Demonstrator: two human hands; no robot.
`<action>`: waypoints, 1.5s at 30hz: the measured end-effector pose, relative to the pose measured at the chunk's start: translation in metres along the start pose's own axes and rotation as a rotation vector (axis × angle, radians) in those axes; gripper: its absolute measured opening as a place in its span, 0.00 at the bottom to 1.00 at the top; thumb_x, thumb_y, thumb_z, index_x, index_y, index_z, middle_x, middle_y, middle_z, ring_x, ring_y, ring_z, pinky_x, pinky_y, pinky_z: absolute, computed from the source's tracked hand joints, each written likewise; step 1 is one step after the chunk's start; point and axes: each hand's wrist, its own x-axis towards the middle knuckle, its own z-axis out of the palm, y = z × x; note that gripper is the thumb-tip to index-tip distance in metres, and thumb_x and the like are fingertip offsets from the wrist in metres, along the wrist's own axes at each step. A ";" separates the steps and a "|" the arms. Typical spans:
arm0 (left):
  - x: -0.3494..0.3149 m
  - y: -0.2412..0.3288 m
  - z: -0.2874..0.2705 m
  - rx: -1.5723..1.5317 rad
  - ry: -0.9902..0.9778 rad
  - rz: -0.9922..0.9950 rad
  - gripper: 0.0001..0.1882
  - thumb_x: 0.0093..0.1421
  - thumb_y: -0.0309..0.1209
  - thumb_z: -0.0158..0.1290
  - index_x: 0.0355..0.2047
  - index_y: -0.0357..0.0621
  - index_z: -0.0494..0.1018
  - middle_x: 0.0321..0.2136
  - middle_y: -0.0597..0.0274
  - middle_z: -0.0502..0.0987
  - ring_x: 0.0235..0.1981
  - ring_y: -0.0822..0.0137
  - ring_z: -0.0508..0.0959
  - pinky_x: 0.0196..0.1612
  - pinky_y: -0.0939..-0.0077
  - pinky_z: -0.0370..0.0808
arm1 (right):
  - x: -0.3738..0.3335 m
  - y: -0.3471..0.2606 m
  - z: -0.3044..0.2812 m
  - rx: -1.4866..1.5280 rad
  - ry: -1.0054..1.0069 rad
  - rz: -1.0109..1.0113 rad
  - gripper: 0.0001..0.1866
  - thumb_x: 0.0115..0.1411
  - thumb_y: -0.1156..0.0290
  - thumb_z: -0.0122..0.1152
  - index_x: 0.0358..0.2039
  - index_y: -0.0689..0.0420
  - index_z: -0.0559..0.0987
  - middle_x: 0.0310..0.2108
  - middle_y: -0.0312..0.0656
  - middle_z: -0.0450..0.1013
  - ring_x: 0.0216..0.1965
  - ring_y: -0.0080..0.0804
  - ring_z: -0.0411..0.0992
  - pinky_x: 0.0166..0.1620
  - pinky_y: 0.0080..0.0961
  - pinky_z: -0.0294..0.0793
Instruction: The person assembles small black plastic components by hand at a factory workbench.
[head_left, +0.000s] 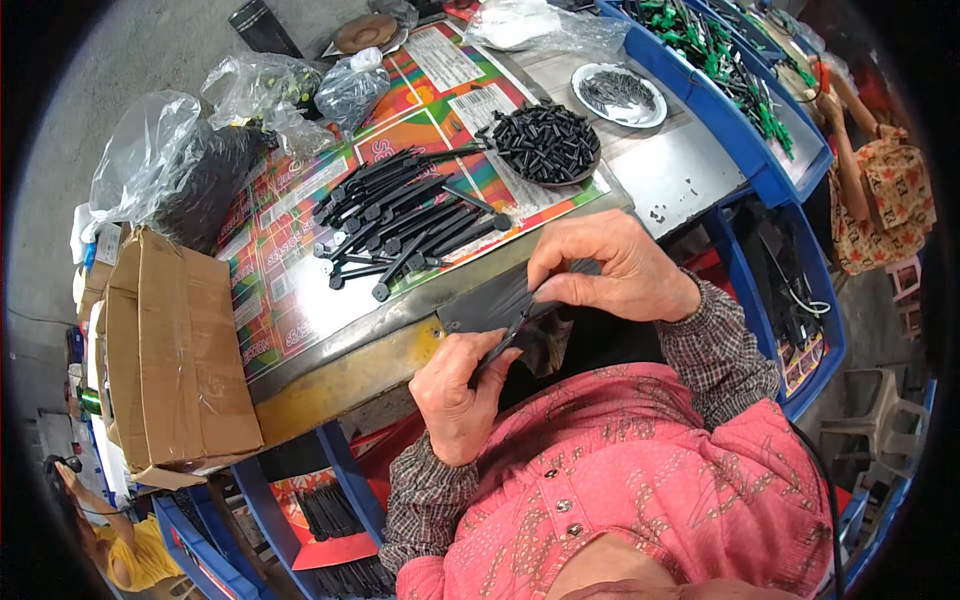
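Note:
Just in front of the table edge, my left hand (455, 395) grips a thin black plastic stick (508, 338) between thumb and fingers, tilted up to the right. At its upper end my right hand (612, 268) is pinched closed; whatever is between those fingertips is too small to make out. On the table beyond lies a loose pile of black plastic sticks with round ends (400, 215). Short black tubes (545, 140) are heaped on a round dish behind them. Farther right stands a white bowl (661, 108) with small, thin, greyish pieces inside.
A cardboard box (190, 350) stands at the table's left end, near clear plastic bags (145, 160) of dark parts. Blue bins (745, 150) with green and black parts line the right side. Below the table are blue trays (275, 510). Other people sit at both sides.

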 end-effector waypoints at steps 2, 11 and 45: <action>-0.001 0.001 0.001 -0.023 -0.015 -0.011 0.12 0.47 0.21 0.64 0.33 0.39 0.77 0.26 0.56 0.77 0.25 0.60 0.78 0.29 0.73 0.73 | -0.005 -0.001 0.002 0.063 0.010 0.095 0.05 0.54 0.75 0.63 0.31 0.62 0.77 0.28 0.39 0.74 0.31 0.27 0.73 0.35 0.23 0.71; 0.000 0.007 0.006 -0.049 -0.033 -0.042 0.11 0.48 0.20 0.62 0.33 0.39 0.76 0.27 0.56 0.78 0.25 0.60 0.79 0.29 0.73 0.74 | -0.012 -0.003 0.011 0.099 0.037 0.150 0.05 0.54 0.76 0.62 0.31 0.63 0.76 0.27 0.38 0.73 0.30 0.24 0.71 0.34 0.21 0.70; 0.001 -0.002 0.006 -0.194 -0.009 -0.229 0.09 0.51 0.21 0.63 0.31 0.36 0.75 0.20 0.62 0.75 0.19 0.75 0.74 0.24 0.82 0.69 | 0.015 0.070 -0.041 -0.806 0.332 0.289 0.06 0.48 0.72 0.60 0.23 0.60 0.75 0.22 0.47 0.72 0.27 0.45 0.73 0.31 0.39 0.70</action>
